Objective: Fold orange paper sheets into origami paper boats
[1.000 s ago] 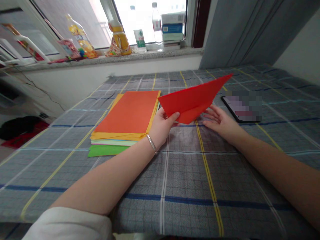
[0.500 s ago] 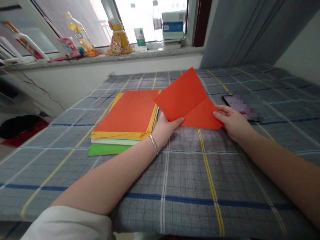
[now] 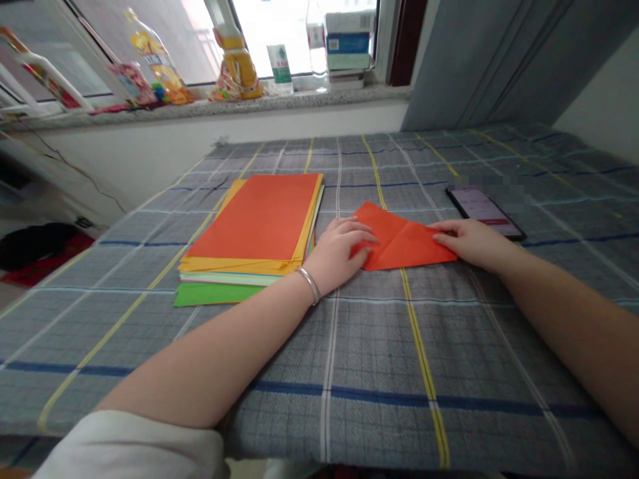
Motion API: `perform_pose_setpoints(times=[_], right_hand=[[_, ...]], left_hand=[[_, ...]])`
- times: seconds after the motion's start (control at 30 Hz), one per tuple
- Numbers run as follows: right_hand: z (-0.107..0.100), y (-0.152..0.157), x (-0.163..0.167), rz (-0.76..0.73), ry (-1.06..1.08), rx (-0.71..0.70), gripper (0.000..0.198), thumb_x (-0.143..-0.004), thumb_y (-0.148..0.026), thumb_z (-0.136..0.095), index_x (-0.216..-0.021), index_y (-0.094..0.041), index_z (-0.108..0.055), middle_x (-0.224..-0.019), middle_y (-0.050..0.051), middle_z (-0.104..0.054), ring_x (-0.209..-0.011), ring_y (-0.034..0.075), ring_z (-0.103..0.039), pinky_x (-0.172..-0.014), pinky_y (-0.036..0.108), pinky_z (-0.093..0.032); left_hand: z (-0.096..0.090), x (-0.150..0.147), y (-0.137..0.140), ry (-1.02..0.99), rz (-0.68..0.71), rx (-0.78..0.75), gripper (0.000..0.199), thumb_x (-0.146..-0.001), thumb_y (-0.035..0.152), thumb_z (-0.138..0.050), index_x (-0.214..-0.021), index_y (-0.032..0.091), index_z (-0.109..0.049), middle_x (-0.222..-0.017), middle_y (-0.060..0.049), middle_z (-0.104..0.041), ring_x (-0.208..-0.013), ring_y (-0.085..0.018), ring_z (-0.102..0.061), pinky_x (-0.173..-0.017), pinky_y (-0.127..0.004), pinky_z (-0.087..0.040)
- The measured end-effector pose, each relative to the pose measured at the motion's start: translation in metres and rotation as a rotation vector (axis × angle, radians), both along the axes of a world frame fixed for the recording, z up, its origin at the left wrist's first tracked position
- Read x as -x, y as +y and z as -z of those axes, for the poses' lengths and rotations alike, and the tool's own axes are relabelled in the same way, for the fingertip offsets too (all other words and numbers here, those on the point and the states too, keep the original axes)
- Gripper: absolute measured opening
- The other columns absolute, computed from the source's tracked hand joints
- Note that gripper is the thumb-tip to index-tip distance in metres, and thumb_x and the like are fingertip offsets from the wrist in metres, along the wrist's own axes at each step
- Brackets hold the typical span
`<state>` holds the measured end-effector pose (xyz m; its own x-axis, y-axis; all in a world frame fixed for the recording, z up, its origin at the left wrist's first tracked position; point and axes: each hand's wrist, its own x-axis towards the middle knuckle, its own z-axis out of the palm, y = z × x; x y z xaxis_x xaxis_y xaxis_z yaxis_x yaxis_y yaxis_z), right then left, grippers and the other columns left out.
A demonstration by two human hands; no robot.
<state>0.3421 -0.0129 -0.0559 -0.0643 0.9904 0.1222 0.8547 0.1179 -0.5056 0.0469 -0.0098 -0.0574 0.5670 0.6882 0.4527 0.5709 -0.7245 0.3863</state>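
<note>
A folded orange-red sheet of paper (image 3: 399,238) lies low over the checked cloth, a crease running across it. My left hand (image 3: 344,249), with a silver bangle at the wrist, rests over its left end, fingers and thumb apart. The paper's right corner is pinched between the thumb and fingers of my right hand (image 3: 466,243). Just left of my left hand is a stack of coloured paper (image 3: 259,219), orange-red on top, with yellow, pale and green sheets showing below.
A phone (image 3: 486,213) with its screen lit lies beyond my right hand. The checked cloth (image 3: 369,359) covers the table. Along the windowsill (image 3: 299,100) stand bottles, a green-and-white carton (image 3: 279,68) and stacked boxes (image 3: 348,50). A grey curtain (image 3: 479,60) hangs at the right.
The orange-red paper has come down from a raised, tilted position to lie low near the cloth, and its upper part is folded over. My left hand's fingers have moved from beneath to above it.
</note>
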Motion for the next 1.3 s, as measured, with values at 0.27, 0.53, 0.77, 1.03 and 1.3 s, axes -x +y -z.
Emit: perform_pose_setpoints(times=[0.27, 0.53, 0.77, 1.03, 1.3], right_hand=[[-0.005, -0.018, 0.019, -0.232, -0.254, -0.292, 0.039, -0.091, -0.041, -0.052, -0.116, -0.02, -0.074, -0.117, 0.013, -0.072, -0.113, 0.033, -0.063, -0.103, 0.053, -0.046], [0.0, -0.029, 0.041, -0.182, -0.04, -0.336, 0.079, -0.075, -0.038, -0.075, -0.147, -0.018, -0.05, -0.126, 0.015, -0.068, -0.117, 0.035, -0.061, -0.102, 0.054, -0.048], [-0.014, -0.034, 0.034, -0.567, -0.004, -0.142, 0.016, -0.087, -0.032, -0.062, -0.095, -0.027, -0.076, -0.096, 0.004, -0.077, -0.091, 0.024, -0.071, -0.086, 0.041, -0.054], [-0.014, -0.032, 0.04, -0.372, -0.055, -0.048, 0.025, -0.088, -0.043, -0.058, -0.08, -0.027, -0.075, -0.088, 0.003, -0.078, -0.084, 0.024, -0.071, -0.076, 0.037, -0.051], [-0.011, -0.025, 0.048, -0.072, -0.082, 0.11, 0.031, -0.085, -0.051, -0.06, -0.07, -0.025, -0.069, -0.073, 0.004, -0.073, -0.071, 0.025, -0.068, -0.063, 0.037, -0.046]], left_hand=[[-0.008, 0.001, -0.008, 0.293, 0.118, 0.148, 0.043, -0.082, 0.019, -0.064, -0.125, 0.023, -0.068, -0.142, -0.008, -0.061, -0.14, -0.034, -0.047, -0.121, -0.065, -0.023], [0.002, -0.002, -0.004, 0.164, 0.174, 0.023, 0.01, -0.087, 0.017, -0.064, -0.095, 0.021, -0.069, -0.126, -0.003, -0.071, -0.123, -0.026, -0.062, -0.116, -0.059, -0.031], [0.001, -0.001, -0.003, 0.197, 0.272, -0.065, 0.016, -0.092, 0.014, -0.057, -0.088, 0.019, -0.071, -0.108, -0.004, -0.076, -0.102, -0.02, -0.068, -0.098, -0.038, -0.05], [-0.012, 0.01, -0.002, 0.278, 0.356, -0.082, 0.02, -0.092, 0.016, -0.057, -0.094, 0.018, -0.077, -0.11, -0.005, -0.075, -0.101, -0.021, -0.069, -0.098, -0.038, -0.054], [-0.012, 0.009, -0.001, 0.279, 0.353, -0.058, 0.021, -0.094, 0.017, -0.055, -0.094, 0.017, -0.076, -0.109, -0.006, -0.075, -0.102, -0.021, -0.069, -0.099, -0.038, -0.054]])
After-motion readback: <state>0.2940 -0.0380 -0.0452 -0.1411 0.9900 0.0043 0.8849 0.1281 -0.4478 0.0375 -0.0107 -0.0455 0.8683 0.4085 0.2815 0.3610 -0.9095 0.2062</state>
